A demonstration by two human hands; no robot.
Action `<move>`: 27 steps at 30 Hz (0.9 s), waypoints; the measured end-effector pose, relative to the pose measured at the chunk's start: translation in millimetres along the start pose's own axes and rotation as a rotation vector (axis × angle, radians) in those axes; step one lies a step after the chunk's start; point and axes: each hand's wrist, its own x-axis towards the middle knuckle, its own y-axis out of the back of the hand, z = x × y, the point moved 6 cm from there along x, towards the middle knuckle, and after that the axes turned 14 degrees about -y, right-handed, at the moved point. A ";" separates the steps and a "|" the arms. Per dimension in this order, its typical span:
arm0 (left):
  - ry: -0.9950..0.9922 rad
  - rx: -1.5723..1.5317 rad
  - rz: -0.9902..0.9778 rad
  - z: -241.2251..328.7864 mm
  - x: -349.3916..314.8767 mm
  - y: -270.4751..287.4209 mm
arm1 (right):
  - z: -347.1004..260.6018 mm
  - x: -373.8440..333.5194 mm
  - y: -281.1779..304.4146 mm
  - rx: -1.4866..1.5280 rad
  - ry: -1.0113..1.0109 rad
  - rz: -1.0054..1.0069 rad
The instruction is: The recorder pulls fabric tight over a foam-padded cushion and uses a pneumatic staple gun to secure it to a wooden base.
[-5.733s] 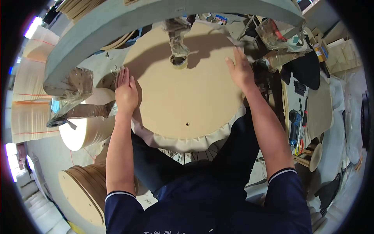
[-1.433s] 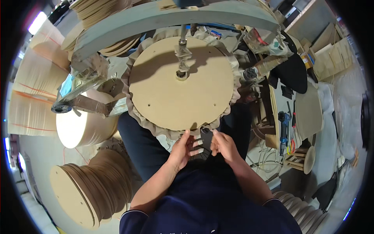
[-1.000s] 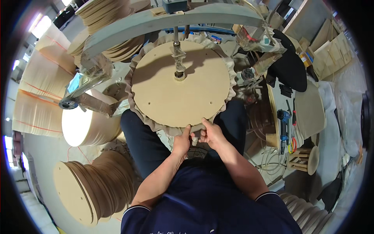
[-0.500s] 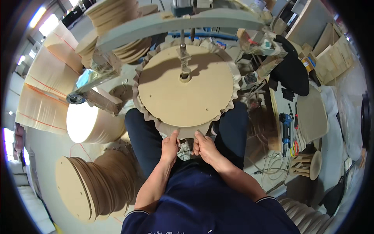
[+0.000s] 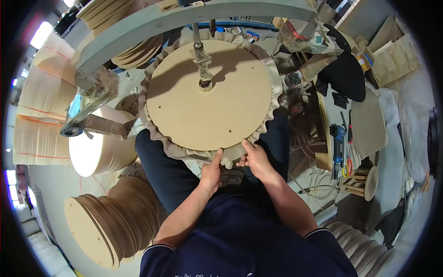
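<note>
A round beige board (image 5: 184, 122) lies level over my lap, with a small hole near its edge. Around its rim runs a ruffled grey-beige fabric edge (image 5: 177, 153). From above, a plastic-wrapped metal rod (image 5: 202, 62) comes down onto a ring at the board's middle. My left hand (image 5: 212, 175) is closed on the fabric at the near rim, thumb on top and fingers mostly hidden beneath. Just right of it, my right hand (image 5: 258, 162) pinches the same fabric, its thumb reaching the board's edge. Fabric bunches between the two hands.
A curved grey frame (image 5: 184, 19) arches beyond the board, with plastic-wrapped arms on both sides. Stacked round boards (image 5: 117, 214) lie at left, below large wrapped rolls (image 5: 41, 111). A blue power tool (image 5: 338, 145) and red-handled scissors (image 5: 348, 167) lie at right.
My right hand has moved up and right along the rim; my left thumb has come nearer the board. The fabric, flatter at the near rim before, is now bunched. The whole view has shifted.
</note>
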 end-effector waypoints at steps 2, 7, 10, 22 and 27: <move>-0.084 0.047 0.024 -5.9 6.7 8.9 | 6.1 -1.6 -2.6 0.012 0.016 -0.019; -0.138 0.082 0.179 10.6 -4.9 34.8 | 30.7 -14.1 -23.3 0.042 0.024 -0.011; -0.239 0.068 0.134 21.6 -2.9 55.7 | 40.6 -26.2 -42.7 -0.015 0.035 -0.059; 0.012 0.036 0.034 1.9 3.6 6.2 | 12.0 10.0 -1.8 -0.078 -0.129 0.135; -0.073 0.075 -0.003 -8.8 13.1 13.6 | 11.2 -1.5 -9.5 0.092 0.038 -0.055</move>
